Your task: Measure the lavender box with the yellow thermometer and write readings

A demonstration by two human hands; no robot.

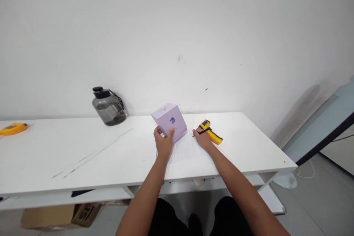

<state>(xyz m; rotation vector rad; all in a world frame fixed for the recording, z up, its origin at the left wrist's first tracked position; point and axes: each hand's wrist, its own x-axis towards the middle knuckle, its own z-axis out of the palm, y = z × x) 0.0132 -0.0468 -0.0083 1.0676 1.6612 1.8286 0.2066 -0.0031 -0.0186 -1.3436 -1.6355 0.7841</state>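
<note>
My left hand (164, 142) grips a lilac box (172, 121) with a dark purple emblem on its front, tilted above the desk. Below the box lies a white printed sheet of paper (184, 152), partly covered by the box and my left hand. A black pen (204, 131) is pinched in the fingers of my right hand (202, 138), its tip close to the paper's upper right. Just behind and right of that hand rests a yellow and black infrared thermometer (215, 137), partly hidden by the hand and pen.
A grey translucent water jug (109, 108) with a black lid stands against the wall. At the far left lies a yellow tape measure or similar tool (13, 129). The white desk (110, 162) has shelves beneath. Cardboard (49, 217) sits on the floor; a tall appliance (318, 121) stands right.
</note>
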